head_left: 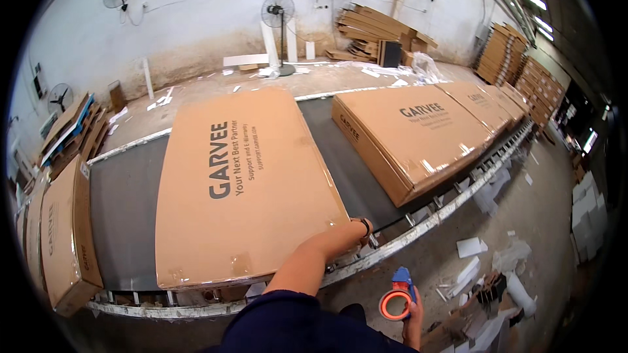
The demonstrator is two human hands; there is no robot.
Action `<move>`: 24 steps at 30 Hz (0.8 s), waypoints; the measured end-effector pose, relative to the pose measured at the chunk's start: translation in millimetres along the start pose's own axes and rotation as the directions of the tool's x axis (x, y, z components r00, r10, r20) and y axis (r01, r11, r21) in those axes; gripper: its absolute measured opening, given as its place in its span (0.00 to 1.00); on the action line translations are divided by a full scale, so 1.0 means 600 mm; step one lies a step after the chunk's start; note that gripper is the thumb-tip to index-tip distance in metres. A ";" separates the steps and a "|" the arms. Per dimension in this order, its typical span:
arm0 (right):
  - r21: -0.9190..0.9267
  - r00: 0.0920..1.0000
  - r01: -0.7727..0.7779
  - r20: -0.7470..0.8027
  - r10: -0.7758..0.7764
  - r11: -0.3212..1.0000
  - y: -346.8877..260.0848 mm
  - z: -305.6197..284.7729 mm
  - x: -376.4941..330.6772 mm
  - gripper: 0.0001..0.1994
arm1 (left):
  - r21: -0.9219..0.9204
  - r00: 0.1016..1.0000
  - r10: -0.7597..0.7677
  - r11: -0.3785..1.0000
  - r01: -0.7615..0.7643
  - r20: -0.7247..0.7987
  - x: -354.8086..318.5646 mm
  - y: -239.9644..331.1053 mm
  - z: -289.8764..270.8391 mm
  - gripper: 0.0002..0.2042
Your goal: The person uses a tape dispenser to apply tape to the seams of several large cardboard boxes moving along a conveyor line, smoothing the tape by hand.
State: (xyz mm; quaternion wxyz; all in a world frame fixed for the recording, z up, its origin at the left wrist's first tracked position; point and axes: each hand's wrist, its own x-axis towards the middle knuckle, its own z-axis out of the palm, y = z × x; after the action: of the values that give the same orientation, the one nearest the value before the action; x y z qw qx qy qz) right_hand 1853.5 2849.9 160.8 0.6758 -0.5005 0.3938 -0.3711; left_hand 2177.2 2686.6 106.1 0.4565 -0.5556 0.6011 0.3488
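Note:
A large flat cardboard carton [261, 176] with dark printing lies on the dark conveyor belt [124, 209] in front of me. My left arm reaches across its near edge, with a dark band at the wrist. At the carton's near right corner is my left hand [364, 234]; its fingers are mostly hidden, so I cannot tell whether they grip. Clear tape shows along the carton's edges. Lower down and to the right, my right hand [415, 312] is closed on a tape dispenser [396, 299] with a blue head and an orange ring, held beside the conveyor.
More cartons [425, 131] line the belt to the right, and another carton [69, 235] sits to the left. A pale metal rail [432, 212] edges the conveyor. Paper and plastic scraps [487, 274] litter the floor at right. Behind stand a pedestal fan [281, 33] and stacked cardboard [369, 29].

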 end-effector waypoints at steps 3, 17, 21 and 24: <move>0.107 0.995 -0.055 -0.078 0.063 0.993 0.018 -0.026 0.044 0.38 | -0.400 0.996 0.072 0.915 -0.048 0.045 -0.002 -0.041 -0.009 0.30; 0.346 0.859 -0.319 0.498 0.116 0.882 0.020 0.030 0.482 0.32 | -0.858 -0.697 -0.605 -0.513 -0.030 0.386 -0.216 -0.008 0.697 0.30; 0.398 0.812 -0.502 0.523 0.260 0.768 0.123 0.186 0.538 0.34 | -0.740 -0.583 -0.490 -0.586 -0.331 0.648 -0.222 -0.032 0.821 0.35; 0.549 0.842 -0.516 0.467 0.271 0.657 0.176 0.275 0.508 0.38 | -0.670 -0.580 -0.415 -0.661 -0.337 0.701 -0.237 -0.053 0.846 0.34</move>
State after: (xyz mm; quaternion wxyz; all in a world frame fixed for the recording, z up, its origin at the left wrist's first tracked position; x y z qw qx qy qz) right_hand 2140.2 2663.8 40.8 0.9299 -0.1883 0.2135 -0.2331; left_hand 2285.7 3202.2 69.2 -0.2150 -0.8396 -0.3953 -0.3044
